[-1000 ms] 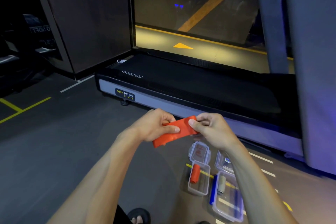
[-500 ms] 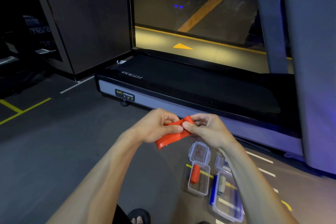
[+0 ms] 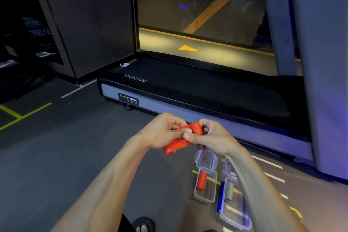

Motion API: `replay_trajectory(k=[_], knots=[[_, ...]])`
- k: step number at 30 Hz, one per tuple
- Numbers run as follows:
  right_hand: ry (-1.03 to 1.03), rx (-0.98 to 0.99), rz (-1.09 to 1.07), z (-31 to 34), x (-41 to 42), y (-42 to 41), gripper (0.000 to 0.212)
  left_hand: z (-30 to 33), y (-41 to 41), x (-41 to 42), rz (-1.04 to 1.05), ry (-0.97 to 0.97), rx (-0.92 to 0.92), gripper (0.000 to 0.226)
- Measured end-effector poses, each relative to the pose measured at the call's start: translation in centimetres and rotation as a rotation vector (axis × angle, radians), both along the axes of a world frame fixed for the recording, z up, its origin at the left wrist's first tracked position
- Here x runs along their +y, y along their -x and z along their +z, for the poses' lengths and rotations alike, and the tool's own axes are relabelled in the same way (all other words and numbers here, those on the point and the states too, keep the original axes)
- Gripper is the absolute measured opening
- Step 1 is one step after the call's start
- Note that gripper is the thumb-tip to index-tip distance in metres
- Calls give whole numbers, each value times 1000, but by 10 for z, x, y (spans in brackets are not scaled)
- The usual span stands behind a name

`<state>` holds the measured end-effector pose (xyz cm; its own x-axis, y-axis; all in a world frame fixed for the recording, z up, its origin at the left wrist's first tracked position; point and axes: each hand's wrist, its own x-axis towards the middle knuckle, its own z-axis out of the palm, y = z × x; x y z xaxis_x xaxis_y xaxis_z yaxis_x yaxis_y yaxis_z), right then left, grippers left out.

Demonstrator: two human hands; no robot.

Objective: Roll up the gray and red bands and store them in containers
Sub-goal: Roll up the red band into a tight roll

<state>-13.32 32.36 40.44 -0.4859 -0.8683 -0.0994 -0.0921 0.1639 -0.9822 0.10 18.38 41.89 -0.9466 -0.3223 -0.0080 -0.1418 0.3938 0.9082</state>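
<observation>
Head view: left hand (image 3: 162, 131) and right hand (image 3: 211, 138) both pinch one red band (image 3: 185, 135) in the air, just in front of the treadmill (image 3: 197, 88). Band's right end curls over at the right thumb. On the floor nearer than the treadmill: small clear container (image 3: 205, 189) holding a rolled red band (image 3: 201, 180); beside it, blue-clipped container (image 3: 234, 207) holding a rolled gray band (image 3: 229, 191).

A second ago the flat orange-red rubber band (image 3: 180, 138) lay stretched between the two hands. Since then the right hand (image 3: 209, 138) has turned its end over into a curled fold beside the left hand (image 3: 163, 132), and the hands have closed together, thumbs nearly touching, with a shorter tail hanging below.
</observation>
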Motion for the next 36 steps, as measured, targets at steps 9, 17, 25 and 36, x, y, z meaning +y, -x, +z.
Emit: replay_trajectory(k=[9, 17, 25, 36], knots=[[-49, 72, 12, -2, -1, -2, 51, -2, 2, 0, -2, 23, -8, 22], [-19, -28, 27, 8, 6, -2, 23, -11, 2, -9, 84, 71, -8, 22], [1, 28, -46, 9, 8, 1, 16, -12, 7, -6, 69, 40, -13, 22], [11, 81, -94, 7, 4, -2, 22, -16, 7, -11, 53, -1, -2, 24]])
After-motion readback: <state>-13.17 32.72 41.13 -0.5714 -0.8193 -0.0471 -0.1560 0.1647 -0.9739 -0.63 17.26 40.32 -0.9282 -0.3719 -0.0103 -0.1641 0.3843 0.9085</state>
